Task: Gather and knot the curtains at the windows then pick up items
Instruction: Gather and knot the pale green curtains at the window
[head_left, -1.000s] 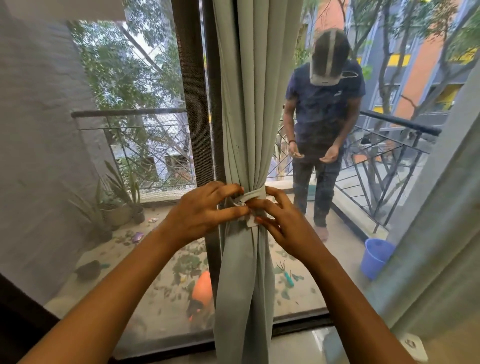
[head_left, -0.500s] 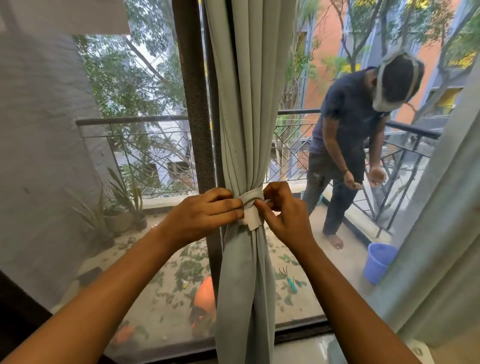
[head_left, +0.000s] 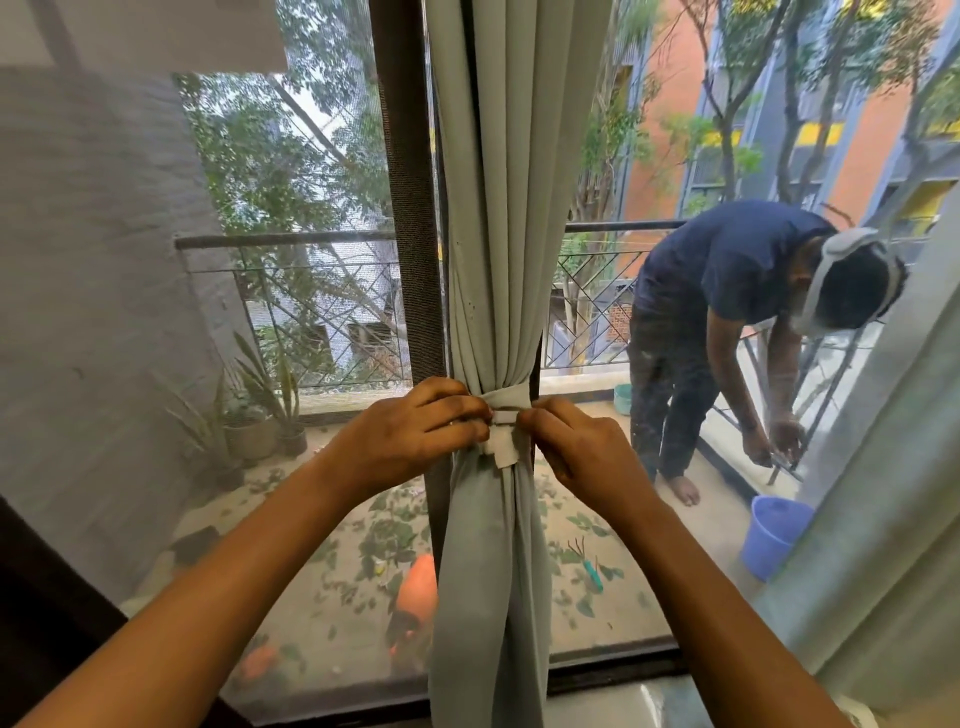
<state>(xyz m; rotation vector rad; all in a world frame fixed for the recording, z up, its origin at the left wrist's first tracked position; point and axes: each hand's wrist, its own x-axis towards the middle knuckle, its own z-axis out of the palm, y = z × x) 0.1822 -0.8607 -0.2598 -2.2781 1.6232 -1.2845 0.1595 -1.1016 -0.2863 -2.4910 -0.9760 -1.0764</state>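
Grey-green curtain (head_left: 498, 270) hangs vertical at window post (head_left: 405, 208), cinched mid-height by tie band (head_left: 508, 399). Left hand (head_left: 410, 431) pinches band from left, right hand (head_left: 582, 452) from right (fingertips almost meeting). Both equally near; tightening pull likely sideways, across curtain's long axis.

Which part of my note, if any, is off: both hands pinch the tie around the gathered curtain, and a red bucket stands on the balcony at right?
The colour: the head view shows the bucket is blue, not red. The rest stands: the left hand and right hand pinch the tie around the gathered curtain, with the bucket on the balcony at right.
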